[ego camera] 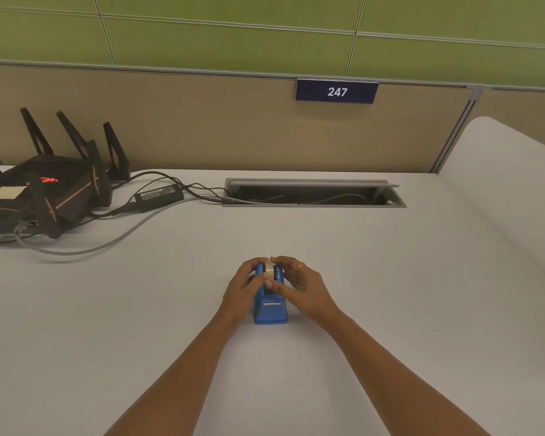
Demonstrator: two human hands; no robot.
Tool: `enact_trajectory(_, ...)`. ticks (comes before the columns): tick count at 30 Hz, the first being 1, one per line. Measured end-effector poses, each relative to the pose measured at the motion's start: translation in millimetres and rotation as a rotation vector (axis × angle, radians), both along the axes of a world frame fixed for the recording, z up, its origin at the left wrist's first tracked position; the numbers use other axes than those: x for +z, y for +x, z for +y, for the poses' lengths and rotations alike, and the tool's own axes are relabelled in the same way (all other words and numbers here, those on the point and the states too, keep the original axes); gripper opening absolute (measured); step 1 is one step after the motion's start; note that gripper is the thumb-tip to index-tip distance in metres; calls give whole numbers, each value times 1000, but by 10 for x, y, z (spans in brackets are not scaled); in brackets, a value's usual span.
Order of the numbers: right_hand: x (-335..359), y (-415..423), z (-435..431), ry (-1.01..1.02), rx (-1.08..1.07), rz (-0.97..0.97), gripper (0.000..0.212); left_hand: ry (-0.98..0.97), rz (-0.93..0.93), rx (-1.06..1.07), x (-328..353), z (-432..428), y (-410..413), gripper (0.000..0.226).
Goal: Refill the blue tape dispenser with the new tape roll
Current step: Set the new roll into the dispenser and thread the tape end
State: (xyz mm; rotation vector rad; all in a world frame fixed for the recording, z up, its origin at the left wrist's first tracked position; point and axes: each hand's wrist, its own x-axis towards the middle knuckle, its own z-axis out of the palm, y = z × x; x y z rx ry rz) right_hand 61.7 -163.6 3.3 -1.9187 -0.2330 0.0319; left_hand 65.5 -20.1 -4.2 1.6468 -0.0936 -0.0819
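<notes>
Both forearms reach in from the near edge and meet at the dispenser [270, 305], which stands on the desk [375, 278] just near of its middle. Its long axis runs near to far, with the cutter end pointing toward the camera and the roll [268, 268] seated at the far end. Left hand [244, 286] curls around the left side, its thumb lying across the roll; right hand [299, 286], with a ring [301, 265] on one finger, closes over the right side, fingertips on top of the roll. Bare desk lies open on all sides of the dispenser. Farther off, a cable tray [313, 193] is sunk into the desk with its lid raised, and a router [49, 190] with its adapter [159, 196] and cables sits far left, cut off by the frame. Fingers hide most of the roll and the dispenser's sides, so whether the roll sits fully home cannot be told. A plate [336, 91] on the partition reads 247.
</notes>
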Motion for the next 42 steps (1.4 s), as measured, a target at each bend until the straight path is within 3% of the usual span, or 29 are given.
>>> enact_trajectory(6, -16, 13, 23, 21, -33, 5, 41, -8, 9, 7, 28, -9, -8, 25)
enact_trajectory(22, -33, 21, -27, -27, 21, 9, 56, 23, 28, 4, 28, -4, -4, 32)
enact_trajectory(29, -7, 30, 8, 27, -20, 22, 40, 16, 23, -1, 59, -11, -30, 42)
enact_trajectory(34, -8, 33, 0, 24, -13, 24, 41, 17, 20, -7, 46, 0, -25, 28)
enact_trajectory(38, -19, 35, -15, 11, 6, 26, 46, 11, 30, -7, 64, -7, -33, 45)
enact_trajectory(42, -33, 34, -20, -4, 17, 17, 51, 10, 26, -4, 70, -12, -37, 47)
